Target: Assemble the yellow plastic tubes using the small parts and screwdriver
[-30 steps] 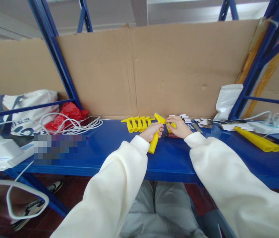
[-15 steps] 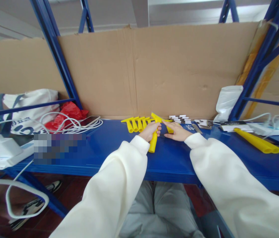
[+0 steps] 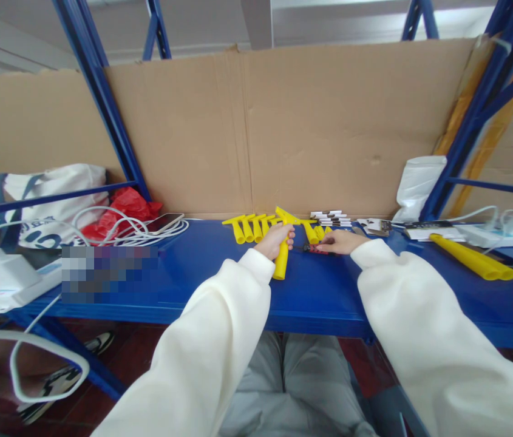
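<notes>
My left hand (image 3: 276,240) is wrapped round the tube of a yellow T-shaped plastic handle (image 3: 280,267); its crosspiece points up and away from me. To the right, my right hand (image 3: 336,241) has its fingers closed on a small red-and-black screwdriver (image 3: 315,248) lying low at the blue tabletop. The screwdriver's thin dark shaft points left toward the held yellow handle. Several more yellow T-shaped handles (image 3: 248,229) stand in a row behind my left hand. Another yellow handle (image 3: 311,233) lies just behind the screwdriver.
Several black-and-white pieces (image 3: 330,218) lie at the back by the cardboard wall (image 3: 320,127). Two long yellow tubes (image 3: 475,260) rest on the right of the blue table (image 3: 220,285). White cables (image 3: 160,229), a red bag (image 3: 124,209) and a power strip (image 3: 28,282) are on the left.
My right hand has drawn away from the yellow handle, slightly right and toward me, and has closed on the screwdriver. My left hand keeps its hold, almost unmoved.
</notes>
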`<move>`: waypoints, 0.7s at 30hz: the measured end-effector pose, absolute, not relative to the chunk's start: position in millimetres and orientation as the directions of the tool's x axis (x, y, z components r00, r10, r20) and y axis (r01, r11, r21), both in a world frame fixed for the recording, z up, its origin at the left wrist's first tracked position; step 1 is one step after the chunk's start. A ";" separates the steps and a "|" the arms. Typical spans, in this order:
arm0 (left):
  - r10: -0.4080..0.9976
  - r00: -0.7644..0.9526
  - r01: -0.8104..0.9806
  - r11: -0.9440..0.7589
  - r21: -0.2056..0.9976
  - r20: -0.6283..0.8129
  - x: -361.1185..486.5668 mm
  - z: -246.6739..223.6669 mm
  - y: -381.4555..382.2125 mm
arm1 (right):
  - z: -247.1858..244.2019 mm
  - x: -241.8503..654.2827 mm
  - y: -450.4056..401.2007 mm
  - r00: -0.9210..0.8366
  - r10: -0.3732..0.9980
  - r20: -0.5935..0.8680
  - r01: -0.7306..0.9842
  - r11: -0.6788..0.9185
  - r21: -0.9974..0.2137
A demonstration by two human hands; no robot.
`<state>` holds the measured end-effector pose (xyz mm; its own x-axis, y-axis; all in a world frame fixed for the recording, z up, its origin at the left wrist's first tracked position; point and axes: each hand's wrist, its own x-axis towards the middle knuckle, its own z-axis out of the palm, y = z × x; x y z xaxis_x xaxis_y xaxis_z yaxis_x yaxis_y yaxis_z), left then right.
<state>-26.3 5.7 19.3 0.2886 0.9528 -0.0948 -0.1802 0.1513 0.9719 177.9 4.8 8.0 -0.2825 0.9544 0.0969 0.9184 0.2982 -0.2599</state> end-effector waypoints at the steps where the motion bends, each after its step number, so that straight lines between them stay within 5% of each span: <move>1: 0.953 0.287 -0.180 0.152 0.972 -0.096 -26.4 19.4 5.4 | 8.4 179.9 4.3 -0.273 0.960 0.068 0.925 0.281 -0.255; 7: 0.956 0.278 -0.194 0.151 0.969 -0.094 -27.2 20.4 4.0 | 7.0 188.2 5.6 -0.284 0.958 0.041 0.916 0.283 -0.285; 11: 0.961 0.259 -0.196 0.151 0.969 -0.097 -27.1 20.9 4.4 | 5.4 189.7 6.6 -0.267 0.952 0.147 0.880 0.303 -0.366; 21: 0.969 0.229 -0.219 0.144 0.965 -0.093 -27.8 16.2 11.0 | 25.1 177.5 -4.1 -0.001 0.963 0.271 0.323 0.257 -0.911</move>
<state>-27.8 11.0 16.2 0.2288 0.9691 -0.0927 -0.2194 0.1441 0.9649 177.5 -4.1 25.1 -0.0010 0.9625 0.2713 0.3226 0.2571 -0.9110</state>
